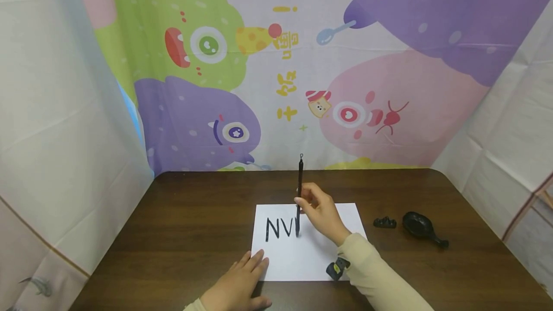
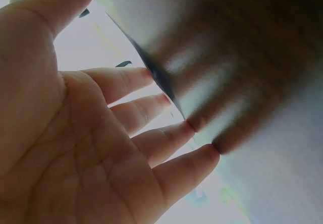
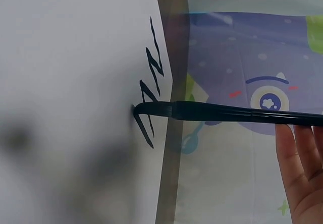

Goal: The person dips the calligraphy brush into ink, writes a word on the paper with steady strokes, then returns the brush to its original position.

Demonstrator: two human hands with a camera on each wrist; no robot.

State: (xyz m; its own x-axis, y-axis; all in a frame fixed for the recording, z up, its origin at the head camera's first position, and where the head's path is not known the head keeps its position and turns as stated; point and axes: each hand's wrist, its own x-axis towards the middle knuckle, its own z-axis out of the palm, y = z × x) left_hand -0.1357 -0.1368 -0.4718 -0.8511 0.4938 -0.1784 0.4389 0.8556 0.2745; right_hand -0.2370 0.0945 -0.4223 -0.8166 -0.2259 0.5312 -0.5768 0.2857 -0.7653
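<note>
My right hand pinches the black shaft of a writing brush, which stands nearly upright over a white sheet of paper. In the right wrist view the dark bristles bend against the paper at the end of a black stroke. Black letters reading N and V lie on the sheet, with a vertical stroke at the brush tip. My left hand lies with spread, straight fingers at the sheet's lower left corner. Its palm and fingertips show in the left wrist view.
Right of the paper on the brown table are a small black brush rest and a black ink dish with a handle. A cartoon-printed curtain hangs behind the table, and pale cloth hangs on both sides.
</note>
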